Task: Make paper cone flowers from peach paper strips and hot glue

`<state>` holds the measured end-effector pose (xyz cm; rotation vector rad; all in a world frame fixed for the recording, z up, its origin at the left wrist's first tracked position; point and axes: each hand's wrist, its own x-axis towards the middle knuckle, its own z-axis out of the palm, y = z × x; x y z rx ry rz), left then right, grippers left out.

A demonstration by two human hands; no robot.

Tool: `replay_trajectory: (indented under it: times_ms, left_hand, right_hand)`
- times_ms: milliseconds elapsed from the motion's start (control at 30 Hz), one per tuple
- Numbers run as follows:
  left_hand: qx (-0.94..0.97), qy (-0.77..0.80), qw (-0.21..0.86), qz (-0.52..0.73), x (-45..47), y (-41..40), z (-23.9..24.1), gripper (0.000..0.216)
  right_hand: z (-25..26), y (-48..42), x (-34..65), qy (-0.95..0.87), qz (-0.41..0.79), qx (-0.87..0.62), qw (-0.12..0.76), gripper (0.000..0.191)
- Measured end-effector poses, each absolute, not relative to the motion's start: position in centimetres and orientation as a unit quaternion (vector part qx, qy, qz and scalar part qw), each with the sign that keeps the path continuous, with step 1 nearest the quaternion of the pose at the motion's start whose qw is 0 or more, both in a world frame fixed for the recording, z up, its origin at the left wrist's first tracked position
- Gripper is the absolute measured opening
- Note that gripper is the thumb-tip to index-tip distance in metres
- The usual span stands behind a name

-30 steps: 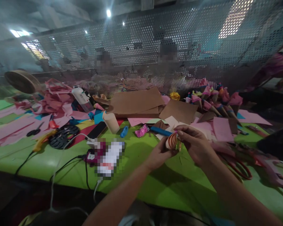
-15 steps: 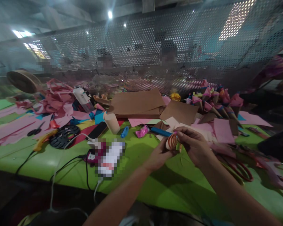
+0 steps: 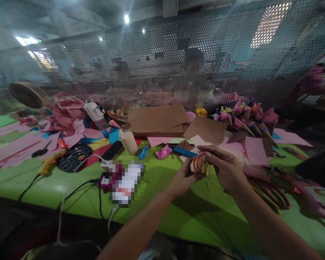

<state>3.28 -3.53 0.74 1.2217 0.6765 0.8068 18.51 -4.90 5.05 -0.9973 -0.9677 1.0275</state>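
Both my hands meet over the green table (image 3: 157, 180), holding a small rolled paper piece with orange and white stripes (image 3: 197, 163). My left hand (image 3: 182, 180) grips it from below with closed fingers. My right hand (image 3: 224, 164) pinches its top right edge, fingers curled. Just beyond them lie a blue pen-like stick (image 3: 184, 152), a crumpled pink scrap (image 3: 163, 151) and a small blue item (image 3: 143, 152).
Brown cardboard sheets (image 3: 158, 118), pink paper scraps (image 3: 65, 119), a paper cup (image 3: 128, 141), a phone (image 3: 112, 150), black scissors (image 3: 40, 150), cables (image 3: 78, 187), red-handled scissors (image 3: 273, 193) and a row of paper cones (image 3: 246, 115) crowd the table. A perforated metal screen (image 3: 178, 57) stands behind, with people beyond.
My hands have barely shifted; the striped paper roll has turned slightly between my fingers. The view has tilted a little.
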Motion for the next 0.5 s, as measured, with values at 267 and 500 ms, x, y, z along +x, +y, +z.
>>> replay_trajectory:
  times_ms: [267, 500]
  left_hand:
    - [0.556, 0.284, 0.679, 0.386, 3.47, -3.4, 0.67, 0.057]
    - [0.596, 0.311, 0.627, 0.394, 3.36, -3.53, 0.57, 0.053]
  right_hand:
    - [4.9, -4.82, 18.54, -0.445, 0.412, -0.452, 0.654, 0.032]
    - [4.17, -4.73, 18.64, -0.492, 0.359, -0.471, 0.638, 0.037]
